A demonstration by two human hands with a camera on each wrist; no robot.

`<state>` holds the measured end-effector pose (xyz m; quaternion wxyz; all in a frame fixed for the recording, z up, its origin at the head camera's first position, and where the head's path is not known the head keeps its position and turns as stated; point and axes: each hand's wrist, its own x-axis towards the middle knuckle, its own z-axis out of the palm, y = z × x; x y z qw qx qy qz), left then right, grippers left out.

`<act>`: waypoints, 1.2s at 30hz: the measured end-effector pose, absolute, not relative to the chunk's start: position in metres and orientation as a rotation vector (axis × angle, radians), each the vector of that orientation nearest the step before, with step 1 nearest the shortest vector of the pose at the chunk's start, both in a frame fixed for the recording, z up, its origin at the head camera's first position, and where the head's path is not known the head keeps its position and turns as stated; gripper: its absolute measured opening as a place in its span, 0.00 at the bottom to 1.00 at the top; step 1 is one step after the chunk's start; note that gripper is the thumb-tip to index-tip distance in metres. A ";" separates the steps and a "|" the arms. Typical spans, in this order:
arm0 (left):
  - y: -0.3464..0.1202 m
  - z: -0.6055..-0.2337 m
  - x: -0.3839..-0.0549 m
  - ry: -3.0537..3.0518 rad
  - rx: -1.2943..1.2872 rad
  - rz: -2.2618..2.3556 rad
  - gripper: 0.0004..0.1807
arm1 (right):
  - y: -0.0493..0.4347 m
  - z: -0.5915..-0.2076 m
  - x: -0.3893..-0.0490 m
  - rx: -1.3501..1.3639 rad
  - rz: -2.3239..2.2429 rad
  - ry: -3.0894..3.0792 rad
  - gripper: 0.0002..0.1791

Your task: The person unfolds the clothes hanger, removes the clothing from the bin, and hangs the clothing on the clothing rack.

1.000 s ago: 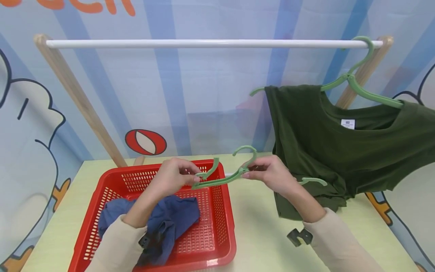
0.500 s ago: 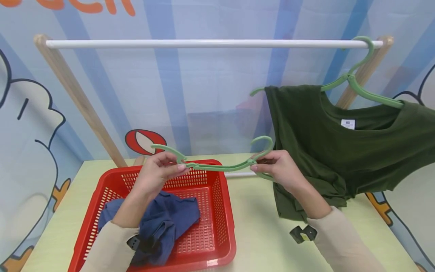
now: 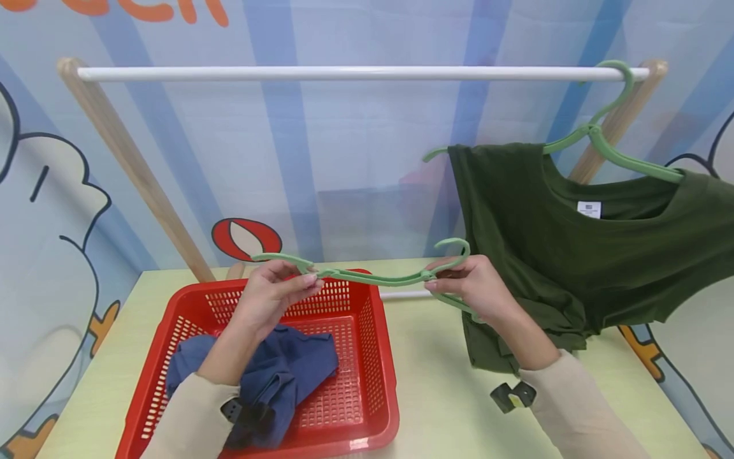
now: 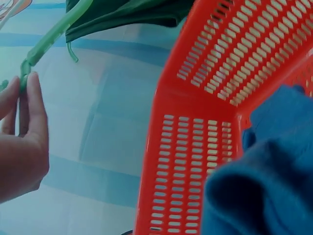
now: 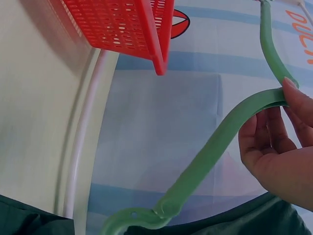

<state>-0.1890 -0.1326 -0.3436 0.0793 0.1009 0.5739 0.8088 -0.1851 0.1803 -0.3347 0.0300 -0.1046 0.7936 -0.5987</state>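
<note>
A green folding clothes hanger (image 3: 373,278) is stretched between both hands above the table, its hook up at the right. My left hand (image 3: 269,293) pinches it at the joint of its left arm, whose tip section points out to the left. With thumb and fingers, my right hand (image 3: 476,290) pinches the middle joint just under the hook. The hanger's right arm (image 5: 200,161) slopes down below that hand, its end section bent at a joint. In the left wrist view the fingertips of the left hand (image 4: 24,132) meet on the hanger's joint.
A red plastic basket (image 3: 390,382) holding blue cloth (image 3: 312,363) stands on the table below the left hand. A rack with a white rail (image 3: 355,74) spans the back. At its right end a dark green shirt (image 3: 527,242) hangs on another green hanger (image 3: 636,166).
The hanger's left tip section has swung from folded in to pointing outward. My hands have moved apart, the left one to the left, the right one slightly right; the hanger's right arm now slopes down.
</note>
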 end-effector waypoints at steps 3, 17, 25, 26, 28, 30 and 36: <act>-0.133 -0.344 -0.188 1.840 0.278 2.344 0.09 | 0.181 -0.332 -0.185 -0.330 -1.853 2.461 0.11; -0.131 -0.345 -0.186 1.643 0.243 2.486 0.10 | 0.179 -0.332 -0.184 -0.281 -1.836 2.416 0.13; -0.131 -0.347 -0.188 1.658 0.282 2.467 0.10 | 0.182 -0.334 -0.184 -0.312 -1.836 2.413 0.14; -0.132 -0.347 -0.189 1.683 0.287 2.446 0.10 | 0.183 -0.334 -0.184 -0.322 -1.829 2.424 0.13; -0.133 -0.347 -0.189 1.751 0.284 2.384 0.08 | 0.184 -0.333 -0.185 -0.339 -1.826 2.445 0.13; -0.135 -0.347 -0.189 1.826 0.267 2.304 0.05 | 0.185 -0.333 -0.186 -0.362 -1.855 2.450 0.12; -0.147 -0.346 -0.189 2.090 0.302 1.943 0.20 | 0.190 -0.329 -0.187 -0.427 -2.032 2.388 0.09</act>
